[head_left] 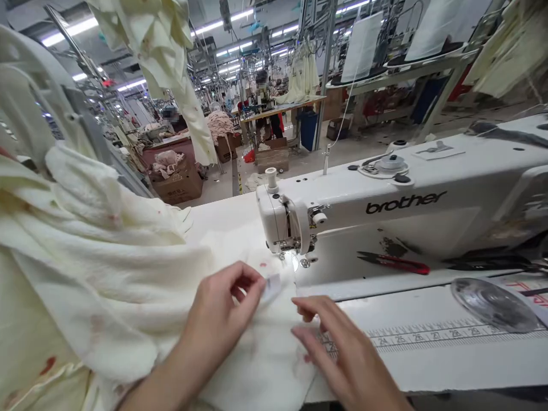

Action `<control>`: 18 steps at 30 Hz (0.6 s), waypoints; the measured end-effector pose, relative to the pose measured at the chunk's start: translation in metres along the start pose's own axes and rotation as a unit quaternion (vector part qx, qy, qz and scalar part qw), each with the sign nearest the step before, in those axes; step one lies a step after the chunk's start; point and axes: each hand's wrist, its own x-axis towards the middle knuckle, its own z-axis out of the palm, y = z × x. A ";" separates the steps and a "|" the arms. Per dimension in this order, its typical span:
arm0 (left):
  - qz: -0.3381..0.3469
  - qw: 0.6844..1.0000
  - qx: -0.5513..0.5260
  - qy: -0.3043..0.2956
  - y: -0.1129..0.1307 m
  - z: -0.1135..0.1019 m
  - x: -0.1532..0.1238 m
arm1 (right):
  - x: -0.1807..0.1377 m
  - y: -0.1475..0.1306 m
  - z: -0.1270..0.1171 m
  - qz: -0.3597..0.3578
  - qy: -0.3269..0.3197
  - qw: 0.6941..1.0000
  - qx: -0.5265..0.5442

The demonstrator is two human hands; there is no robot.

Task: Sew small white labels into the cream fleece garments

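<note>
Where needle sits, "brother" sewing machine

The left hand reached in from the lower left, forearm bare, its thumb and forefinger pinched together at their tips and the other fingers curled beneath. The right hand came in from the lower right, palm down, fingers stretched out flat and slightly spread

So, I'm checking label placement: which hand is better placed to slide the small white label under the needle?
Left, probably. The left hand already pinches the small white label just before the white sewing machine's needle, while the right hand lies flat on the cream fabric.
</note>
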 end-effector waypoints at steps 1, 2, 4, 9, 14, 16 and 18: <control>0.022 0.998 0.057 0.010 -0.001 0.001 0.011 | -0.007 0.008 0.005 -0.067 0.016 0.994 -0.083; 0.043 0.993 0.110 0.003 -0.005 0.005 0.022 | -0.014 0.017 0.010 -0.128 0.022 0.979 -0.156; 0.084 0.977 0.191 -0.040 -0.019 0.017 0.043 | -0.026 0.034 0.015 -0.208 0.024 0.947 -0.244; 0.119 0.954 0.264 -0.082 -0.063 0.044 0.069 | -0.027 0.057 0.014 -0.206 0.009 0.951 -0.232; 0.119 0.962 0.241 -0.054 -0.062 0.041 0.062 | -0.001 0.049 0.031 -0.092 0.105 0.980 -0.142; 0.098 0.979 0.177 -0.015 -0.050 0.040 0.057 | 0.002 0.046 0.036 -0.074 0.098 0.981 -0.152; 0.023 0.996 0.080 -0.021 -0.039 0.043 0.053 | 0.000 0.046 0.037 -0.055 0.069 0.980 -0.176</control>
